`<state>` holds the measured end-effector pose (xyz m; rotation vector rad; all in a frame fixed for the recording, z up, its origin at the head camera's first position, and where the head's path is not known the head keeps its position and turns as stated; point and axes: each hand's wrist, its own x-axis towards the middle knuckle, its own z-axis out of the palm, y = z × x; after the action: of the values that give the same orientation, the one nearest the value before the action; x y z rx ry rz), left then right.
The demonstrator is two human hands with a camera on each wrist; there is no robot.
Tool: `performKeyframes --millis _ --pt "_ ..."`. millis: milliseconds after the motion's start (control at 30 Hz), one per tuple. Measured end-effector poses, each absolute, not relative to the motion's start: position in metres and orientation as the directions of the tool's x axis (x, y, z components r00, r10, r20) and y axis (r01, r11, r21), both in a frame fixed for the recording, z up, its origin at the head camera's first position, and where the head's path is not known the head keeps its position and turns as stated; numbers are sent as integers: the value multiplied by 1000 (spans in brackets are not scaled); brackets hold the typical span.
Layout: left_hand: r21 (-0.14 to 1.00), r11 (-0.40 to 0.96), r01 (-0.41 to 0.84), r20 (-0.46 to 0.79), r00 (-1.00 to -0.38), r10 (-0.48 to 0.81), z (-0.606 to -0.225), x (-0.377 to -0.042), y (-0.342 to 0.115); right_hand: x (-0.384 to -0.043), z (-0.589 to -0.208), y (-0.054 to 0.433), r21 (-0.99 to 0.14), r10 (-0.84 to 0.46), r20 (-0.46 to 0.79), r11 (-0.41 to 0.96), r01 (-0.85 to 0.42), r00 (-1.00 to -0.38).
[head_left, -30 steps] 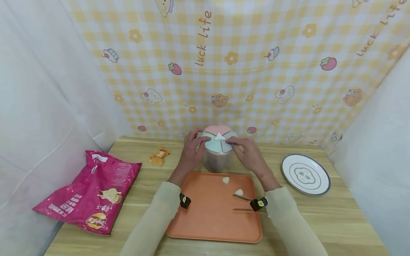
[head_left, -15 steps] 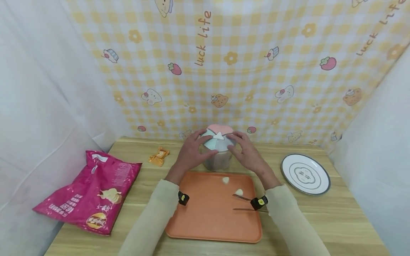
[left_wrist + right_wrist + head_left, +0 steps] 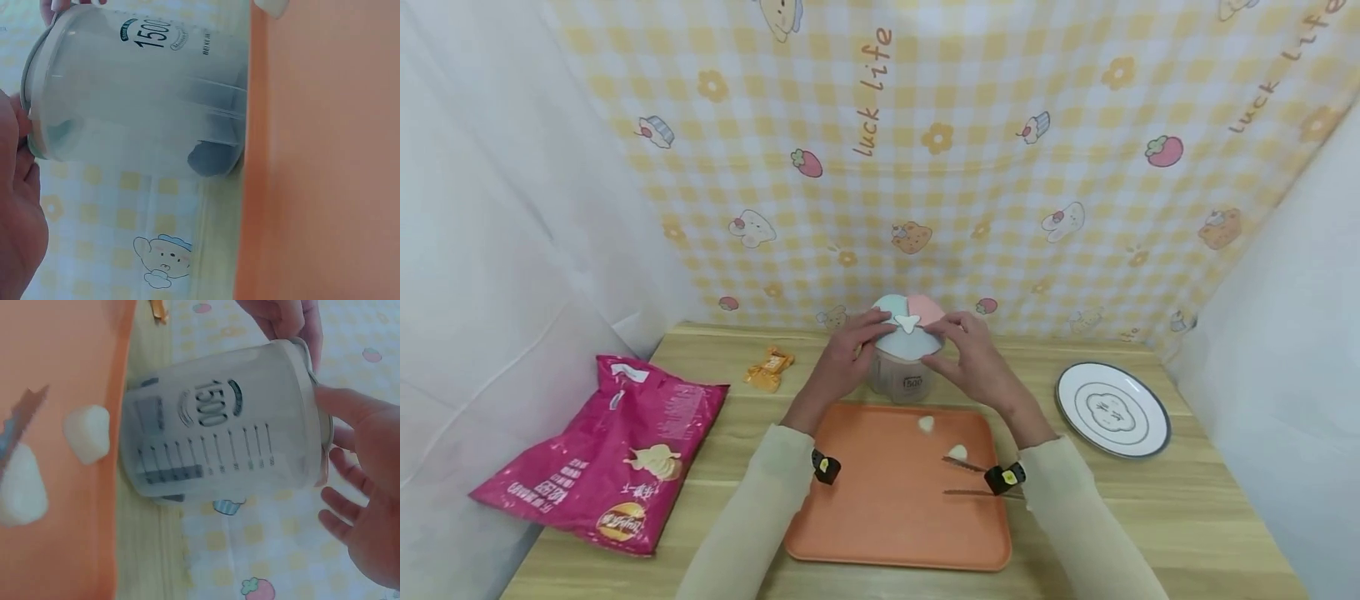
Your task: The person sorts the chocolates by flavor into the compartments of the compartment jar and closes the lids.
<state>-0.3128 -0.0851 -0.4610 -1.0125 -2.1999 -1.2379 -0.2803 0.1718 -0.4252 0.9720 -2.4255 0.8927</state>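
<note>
A clear jar (image 3: 901, 380) marked 1500 stands just behind the orange tray. Its lid (image 3: 908, 343) has pastel blue, mint and pink segments and a small white piece in the middle. My left hand (image 3: 846, 350) grips the lid from the left, fingers near the white piece. From the right, my right hand (image 3: 973, 358) holds the lid with thumb at the front edge and fingers on top. In the right wrist view, the jar (image 3: 206, 431) shows a measuring scale down its side. Dark shapes show low in the jar (image 3: 212, 156) in the left wrist view.
The orange tray (image 3: 895, 525) carries two small white pieces (image 3: 927, 424) and a pair of brown tongs-like prongs (image 3: 966, 492). A pink chip bag (image 3: 610, 458) and orange-wrapped candy (image 3: 769, 369) lie left. A white plate (image 3: 1112, 410) sits right.
The lid and jar have turned: the pink segment swung from the back to the back right, and the 1500 mark came round to the front. Both hands shifted their hold on the lid.
</note>
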Motion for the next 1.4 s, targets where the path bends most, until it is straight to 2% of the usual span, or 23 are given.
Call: performKeyframes --millis 133,267,533,700,900,1133,1400 --pt "576 279 768 624 -634 457 -459 -310 -88 -280 -422 177 -519 -509 445 523 -676 -736" --pt "544 326 773 579 -627 520 -460 -309 -92 -281 -424 182 -597 -541 338 510 -619 -771" --pt "456 359 814 616 -580 533 -469 -312 -89 -287 -433 183 -525 -553 369 539 -659 -747" --pt "416 342 843 662 -538 522 -472 -313 -88 -289 -437 182 -518 -558 389 525 -675 -733" --pt "394 338 855 693 -517 503 -474 -313 -87 -289 -438 183 -517 -547 385 540 -665 -744" --pt "499 332 801 709 -597 374 -471 -313 -82 -289 -437 182 -577 -441 389 569 -587 -809" --pt "650 262 713 629 -699 340 -462 -316 -79 -290 -434 180 -631 -380 412 537 -560 -828"
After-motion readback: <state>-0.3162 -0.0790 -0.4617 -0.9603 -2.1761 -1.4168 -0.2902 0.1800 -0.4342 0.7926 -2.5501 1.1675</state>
